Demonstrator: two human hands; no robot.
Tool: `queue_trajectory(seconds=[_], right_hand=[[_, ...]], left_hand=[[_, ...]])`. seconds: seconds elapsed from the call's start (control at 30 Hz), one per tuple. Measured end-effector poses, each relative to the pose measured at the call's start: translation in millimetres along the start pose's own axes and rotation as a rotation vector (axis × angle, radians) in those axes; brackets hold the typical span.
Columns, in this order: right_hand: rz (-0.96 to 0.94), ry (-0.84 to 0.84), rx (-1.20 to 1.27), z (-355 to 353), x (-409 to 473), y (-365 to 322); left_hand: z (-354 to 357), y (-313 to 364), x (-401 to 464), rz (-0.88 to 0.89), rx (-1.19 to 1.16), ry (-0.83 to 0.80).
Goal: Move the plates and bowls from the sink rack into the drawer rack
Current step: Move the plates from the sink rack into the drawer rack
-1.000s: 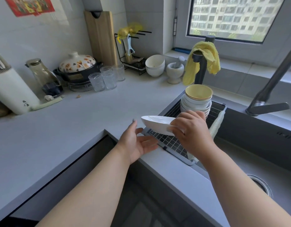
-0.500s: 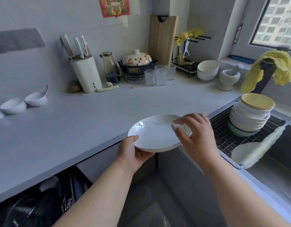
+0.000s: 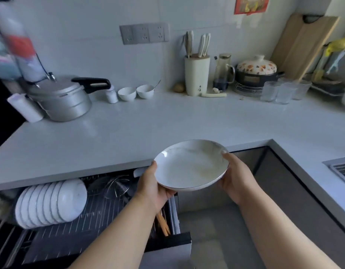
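Note:
A white plate [image 3: 191, 167] is held in the air in front of the counter edge, tilted a little toward me. My left hand [image 3: 152, 188] grips its left rim from below, thumb on top. My right hand [image 3: 234, 177] holds the right rim, fingers under it. Below left, the open drawer rack [image 3: 101, 210] carries a row of several white plates [image 3: 49, 203] standing on edge. Only a corner of the sink rack [image 3: 342, 169] shows at the far right edge.
The grey counter [image 3: 167, 123] holds a pressure cooker [image 3: 61, 100], two small white bowls [image 3: 135, 92], a knife block [image 3: 196, 76], a lidded pot [image 3: 256, 71] and several glasses [image 3: 282, 92]. Wooden utensils [image 3: 163, 224] lie at the drawer's right side.
I turned left from the sink to the drawer. The plate came along, now held by both hands at its rims above the open drawer's right end.

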State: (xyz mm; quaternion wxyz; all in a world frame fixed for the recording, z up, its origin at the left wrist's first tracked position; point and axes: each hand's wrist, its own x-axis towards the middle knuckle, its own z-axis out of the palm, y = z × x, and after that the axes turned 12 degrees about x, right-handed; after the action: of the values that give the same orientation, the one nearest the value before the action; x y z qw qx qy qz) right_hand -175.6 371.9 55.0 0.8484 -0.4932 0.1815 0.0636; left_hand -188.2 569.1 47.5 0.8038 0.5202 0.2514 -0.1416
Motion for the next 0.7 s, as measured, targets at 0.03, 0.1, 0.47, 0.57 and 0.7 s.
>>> queue_trajectory(seconds=[0.03, 0.1, 0.47, 0.57, 0.7], right_hand=[[0.012, -0.015, 0.016, 14.0, -2.8, 9.3], [0.028, -0.027, 0.005, 43.7, -10.2, 27.6], [0.159, -0.127, -0.213, 179.2, -49.2, 131.1], [0.214, -0.135, -0.287, 203.6, -54.1, 156.8], [0.239, -0.14, -0.364, 225.4, -51.5, 187.4]], left_hand=[[-17.7, 2.7, -3.1, 0.004, -0.009, 0.015], [-53.6, 8.3, -10.2, 0.001, -0.027, 0.053], [-242.1, 25.3, -53.7, 0.004, 0.271, 0.442], [-279.8, 27.7, -61.6, 0.005, 0.322, 0.528], [-314.1, 23.7, -68.2, -0.014, 0.405, 0.585]])
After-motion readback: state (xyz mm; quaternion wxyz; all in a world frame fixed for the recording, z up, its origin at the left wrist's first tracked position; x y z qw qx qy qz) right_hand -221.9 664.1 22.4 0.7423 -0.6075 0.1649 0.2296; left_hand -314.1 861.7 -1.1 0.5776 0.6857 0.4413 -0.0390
